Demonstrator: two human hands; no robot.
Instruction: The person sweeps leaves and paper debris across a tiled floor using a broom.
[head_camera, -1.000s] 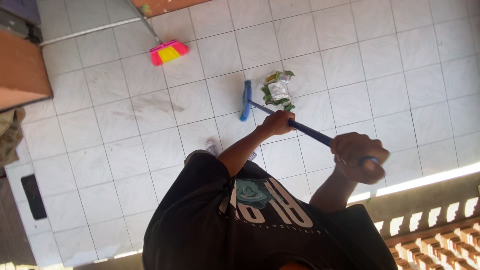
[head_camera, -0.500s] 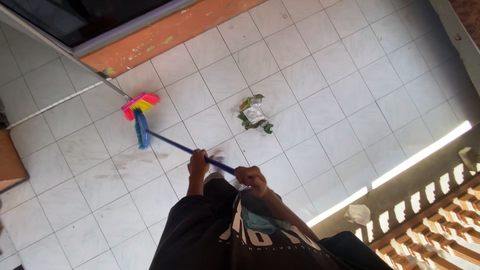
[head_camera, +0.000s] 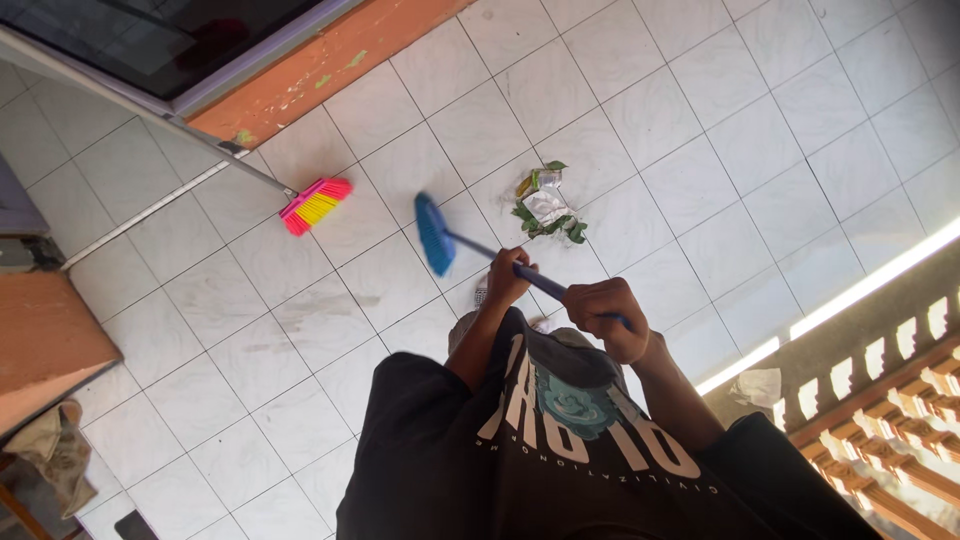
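Both my hands grip a blue-handled broom (head_camera: 480, 250). My left hand (head_camera: 505, 280) is lower on the handle, nearer the blue brush head (head_camera: 434, 233). My right hand (head_camera: 605, 315) is shut around the upper end. The brush head is blurred, just above the white tiled floor (head_camera: 680, 130), left of a small pile of green leaves and crumpled wrappers (head_camera: 546, 203). My black printed shirt (head_camera: 560, 440) fills the bottom of the view, and my foot shows by the left hand.
A pink and yellow broom (head_camera: 316, 205) with a metal handle leans toward the upper left. An orange threshold (head_camera: 330, 65) and a dark glass door run along the top. Wooden furniture (head_camera: 50, 340) stands left; a balustrade (head_camera: 880, 400) and crumpled white paper (head_camera: 757, 385) lie right.
The blue brush head has swung right, from beside the pink and yellow broom toward the leaf pile. Both hands stay on the handle. My view shifted slightly.
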